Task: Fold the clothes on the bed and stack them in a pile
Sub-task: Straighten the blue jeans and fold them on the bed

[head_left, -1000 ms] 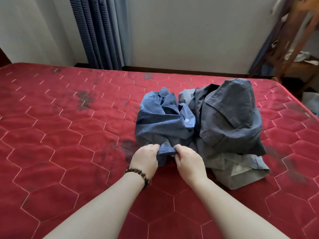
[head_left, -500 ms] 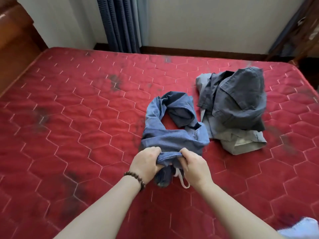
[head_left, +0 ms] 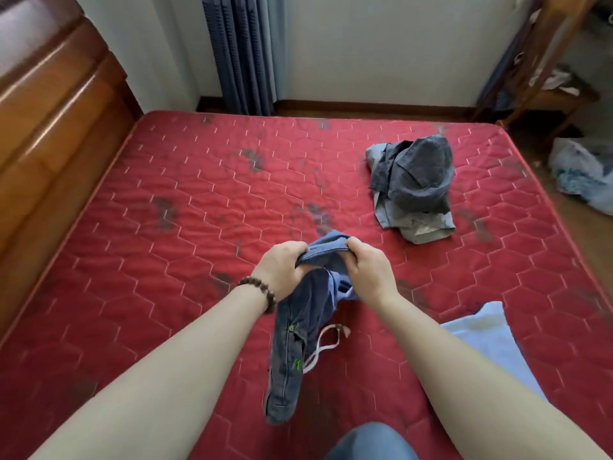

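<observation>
Garment in hand: blue denim shorts (head_left: 300,333), lifted above the near-centre of the red quilted mattress (head_left: 166,244); a pale drawstring (head_left: 320,350) dangles from them.
Left hand (head_left: 282,270): fingers curled round the left end of the bunched upper edge, apparently the waistband; a beaded bracelet (head_left: 260,292) sits on that wrist.
Right hand (head_left: 366,270): fingers curled over the right end of the same edge, thumb beneath.
Key relation: the gripped edge runs left to right between the two hands, level and close together; the long axis of the shorts falls from that edge down and toward the person, ending just above or on the mattress (contact cannot be told). Neither hand is clearly nearer; both share the load.
Judged step: the shorts hang twisted, so spreading the hands apart to open them flat seems called for before any fold.
Remaining clothes: a crumpled grey garment (head_left: 413,187), unfolded, well apart to the far right on the mattress.
Near right: a light blue cloth (head_left: 487,336) at the bed's edge; whether it is folded cannot be told.
Surroundings: wooden headboard (head_left: 49,127) at left, blue curtain (head_left: 238,51) beyond the bed.
</observation>
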Demonstrator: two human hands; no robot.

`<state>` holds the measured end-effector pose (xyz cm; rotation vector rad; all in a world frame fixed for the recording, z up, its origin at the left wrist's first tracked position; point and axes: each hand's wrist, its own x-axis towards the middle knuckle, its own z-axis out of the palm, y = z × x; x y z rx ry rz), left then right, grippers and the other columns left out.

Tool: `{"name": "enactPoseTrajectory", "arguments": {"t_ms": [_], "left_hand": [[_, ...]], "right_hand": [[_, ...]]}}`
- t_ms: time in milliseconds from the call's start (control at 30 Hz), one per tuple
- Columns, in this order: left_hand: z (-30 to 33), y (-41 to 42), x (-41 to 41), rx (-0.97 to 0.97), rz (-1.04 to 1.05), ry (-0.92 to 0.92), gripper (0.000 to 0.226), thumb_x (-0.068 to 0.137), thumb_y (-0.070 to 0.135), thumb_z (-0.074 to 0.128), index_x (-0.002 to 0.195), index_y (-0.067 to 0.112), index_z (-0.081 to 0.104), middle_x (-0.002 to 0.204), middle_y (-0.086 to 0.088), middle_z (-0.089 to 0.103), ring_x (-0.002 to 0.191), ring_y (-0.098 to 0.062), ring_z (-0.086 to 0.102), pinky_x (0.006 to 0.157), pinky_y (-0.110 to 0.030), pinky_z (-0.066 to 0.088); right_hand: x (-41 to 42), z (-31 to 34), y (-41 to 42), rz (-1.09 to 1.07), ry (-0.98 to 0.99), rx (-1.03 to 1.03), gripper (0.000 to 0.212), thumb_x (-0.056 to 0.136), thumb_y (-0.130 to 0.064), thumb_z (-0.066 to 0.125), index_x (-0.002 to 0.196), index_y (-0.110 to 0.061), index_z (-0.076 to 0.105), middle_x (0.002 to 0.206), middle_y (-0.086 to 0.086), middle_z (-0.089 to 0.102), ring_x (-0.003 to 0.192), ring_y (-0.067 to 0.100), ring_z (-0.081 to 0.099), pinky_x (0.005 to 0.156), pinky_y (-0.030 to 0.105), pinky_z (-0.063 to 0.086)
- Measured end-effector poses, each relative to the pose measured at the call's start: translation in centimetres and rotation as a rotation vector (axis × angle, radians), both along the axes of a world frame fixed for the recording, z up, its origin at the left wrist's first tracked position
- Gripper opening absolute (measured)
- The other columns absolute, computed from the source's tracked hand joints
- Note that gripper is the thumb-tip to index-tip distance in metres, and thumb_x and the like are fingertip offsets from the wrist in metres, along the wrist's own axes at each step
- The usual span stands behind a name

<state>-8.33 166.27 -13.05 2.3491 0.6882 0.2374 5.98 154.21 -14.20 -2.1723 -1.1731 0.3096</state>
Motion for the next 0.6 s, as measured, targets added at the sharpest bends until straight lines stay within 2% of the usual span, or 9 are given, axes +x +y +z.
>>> {"name": "enactPoseTrajectory", "arguments": {"t_ms": [67,167,267,367,467,533,600], "left_hand": [[2.5,-1.0,-0.9,-0.018,-0.015,-0.019,0.024,0.092,0.027,0.061,0.083,0.005,0.059,0.076,-0.004,0.06,0.072,-0.023,0.054,0.066,-0.032,0.04],[5.8,-1.9,-1.4,-0.026,-0.003,-0.062,0.028,0.093,0.024,0.06,0.07,0.012,0.05,0.061,0.006,0.048,0.058,-0.016,0.044,0.058,-0.027,0.03],[8.7,-2.4,-1.1,-0.023,0.039,-0.086,0.034,0.092,0.023,0.06,0.062,0.015,0.046,0.055,0.008,0.043,0.052,-0.01,0.038,0.054,-0.028,0.026],[11.1,-3.2,-0.5,-0.028,0.117,-0.092,0.04,0.092,0.029,0.059,0.056,0.017,0.046,0.051,0.007,0.044,0.047,-0.01,0.038,0.049,-0.027,0.029],[13.6,-4.3,0.3,-0.039,0.172,-0.067,0.044,0.093,0.035,0.057,0.059,0.008,0.052,0.049,0.003,0.043,0.046,-0.015,0.038,0.047,-0.029,0.031],[15.2,-5.2,1.0,-0.021,0.205,-0.059,0.046,0.093,0.038,0.057,0.061,0.005,0.055,0.05,0.0,0.044,0.047,-0.017,0.039,0.048,-0.03,0.032],[16.6,-6.3,1.5,-0.005,0.249,-0.083,0.047,0.092,0.039,0.058,0.059,0.006,0.054,0.05,-0.001,0.043,0.047,-0.017,0.039,0.047,-0.029,0.032]], "right_hand": [[-0.9,2.3,-0.7,0.0,0.001,0.022,0.015,0.094,-0.017,0.053,0.085,-0.005,0.056,0.08,0.013,0.064,0.075,0.033,0.056,0.065,0.042,0.043],[-1.5,4.9,-2.0,0.01,0.023,0.04,0.014,0.094,-0.018,0.054,0.088,-0.006,0.059,0.082,0.01,0.064,0.079,0.031,0.057,0.071,0.043,0.045],[-2.2,6.8,-3.1,0.038,0.053,0.068,0.015,0.093,-0.023,0.057,0.102,-0.013,0.064,0.094,0.004,0.063,0.093,0.024,0.056,0.08,0.035,0.044],[-3.7,8.5,-4.8,0.003,0.054,0.161,0.036,0.091,-0.035,0.061,0.122,-0.017,0.058,0.114,0.001,0.054,0.112,0.017,0.047,0.095,0.023,0.034],[-6.0,9.9,-7.3,-0.037,0.053,0.25,0.059,0.083,-0.058,0.056,0.126,-0.018,0.053,0.116,-0.003,0.049,0.114,0.013,0.043,0.099,0.024,0.034],[-7.8,10.5,-8.9,-0.002,0.14,0.194,0.078,0.075,-0.073,0.051,0.131,-0.019,0.048,0.119,-0.007,0.046,0.115,0.01,0.043,0.099,0.023,0.036],[-9.2,10.9,-10.4,0.061,0.261,0.102,0.09,0.07,-0.079,0.054,0.136,-0.019,0.041,0.123,-0.011,0.044,0.115,0.006,0.043,0.097,0.022,0.039]]}}
